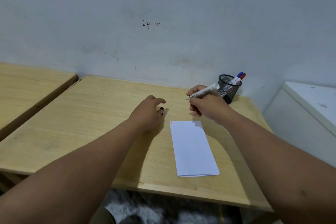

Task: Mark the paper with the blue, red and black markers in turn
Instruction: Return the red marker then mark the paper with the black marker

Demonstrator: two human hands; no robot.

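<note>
Closest in, just a folded white paper (193,148) lying flat on the wooden table (91,114), long edge running away from the body, fold at the near end. Up at its far left corner, tiny blue and red marks (171,123) side by side, nothing black there that can be made out. Just past that corner and a bit left of it, left hand (148,112) resting low over the table, fingers loosely spread and curled down, with a small dark cap (161,110) right at the fingertips; can't tell if actually pinched or only touched, looks like it's sitting against the tabletop. Off to the right of those fingers and near the paper's far right corner, right hand (206,104) raised a little above the wood, fingers wrapped tight round a white-barrelled black marker (202,92), uncapped, dark tip poking out left of the thumb toward the other hand, back end angled up and right. Tip clear of the paper, not touching it. Right behind those knuckles, black mesh pen cup (229,90) standing upright near the table's far right corner, blue marker (237,76) and red marker (241,78) leaning inside, caps up. Beyond that, plain scuffed wall (163,14).
</note>
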